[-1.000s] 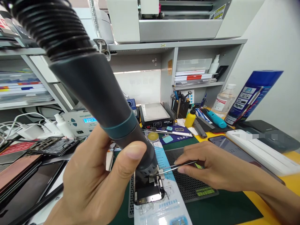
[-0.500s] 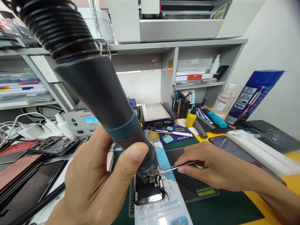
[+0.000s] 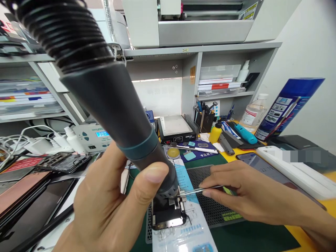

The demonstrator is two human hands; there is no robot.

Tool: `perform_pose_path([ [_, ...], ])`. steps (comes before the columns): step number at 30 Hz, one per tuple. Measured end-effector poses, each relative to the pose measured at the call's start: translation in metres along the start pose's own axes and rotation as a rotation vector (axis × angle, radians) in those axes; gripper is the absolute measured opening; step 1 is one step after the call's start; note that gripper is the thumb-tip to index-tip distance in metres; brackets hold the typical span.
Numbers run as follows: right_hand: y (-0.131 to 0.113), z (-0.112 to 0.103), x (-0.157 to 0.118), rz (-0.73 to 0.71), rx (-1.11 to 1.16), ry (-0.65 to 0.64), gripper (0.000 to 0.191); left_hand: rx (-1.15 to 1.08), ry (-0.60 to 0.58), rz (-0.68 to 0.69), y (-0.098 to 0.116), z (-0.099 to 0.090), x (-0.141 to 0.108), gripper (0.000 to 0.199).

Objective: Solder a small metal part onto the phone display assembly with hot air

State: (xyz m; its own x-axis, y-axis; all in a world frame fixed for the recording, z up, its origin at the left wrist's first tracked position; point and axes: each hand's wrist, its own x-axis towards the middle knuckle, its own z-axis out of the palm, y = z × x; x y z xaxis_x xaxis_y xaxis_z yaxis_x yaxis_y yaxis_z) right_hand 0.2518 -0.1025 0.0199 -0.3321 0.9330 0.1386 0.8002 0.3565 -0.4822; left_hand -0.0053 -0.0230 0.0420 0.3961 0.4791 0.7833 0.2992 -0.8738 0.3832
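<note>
My left hand is wrapped round a dark hot air gun with a teal ring and a ribbed black hose. Its nozzle points down at a black phone screen part with metal contacts and flex cable. That part lies on a blue and white packet. Metal tweezers are pinched in my right hand, their tips at the part's upper right edge beside the nozzle. The nozzle hides the part's far end, and whether the tips grip anything cannot be made out.
Behind stand a heating plate, a tool holder, a yellow bottle and a tin of amber paste. A station displays 380 at left, near opened phones. A phone and blue spray can are at right.
The view has shifted slightly, so everything sits a little further right. Both hands keep their grips, and the tweezer tips stay beside the nozzle. The right hand appears slightly lower.
</note>
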Motion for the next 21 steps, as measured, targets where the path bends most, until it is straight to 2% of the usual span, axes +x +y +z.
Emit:
perform_pose_path([
  [6, 0.0048, -0.0003, 0.0021, 0.044, 0.033, -0.030, 0.018, -0.031, 0.032, -0.103, -0.0037, -0.0007, -0.0043, 0.018],
  [15, 0.0034, -0.0016, 0.0075, 0.057, 0.116, -0.079, 0.018, 0.026, 0.012, 0.009, 0.0008, 0.0000, 0.0019, 0.015],
  [21, 0.0032, -0.0013, 0.0076, 0.048, 0.113, -0.079, 0.020, 0.006, 0.035, -0.022, -0.0017, 0.0018, 0.0015, 0.016],
])
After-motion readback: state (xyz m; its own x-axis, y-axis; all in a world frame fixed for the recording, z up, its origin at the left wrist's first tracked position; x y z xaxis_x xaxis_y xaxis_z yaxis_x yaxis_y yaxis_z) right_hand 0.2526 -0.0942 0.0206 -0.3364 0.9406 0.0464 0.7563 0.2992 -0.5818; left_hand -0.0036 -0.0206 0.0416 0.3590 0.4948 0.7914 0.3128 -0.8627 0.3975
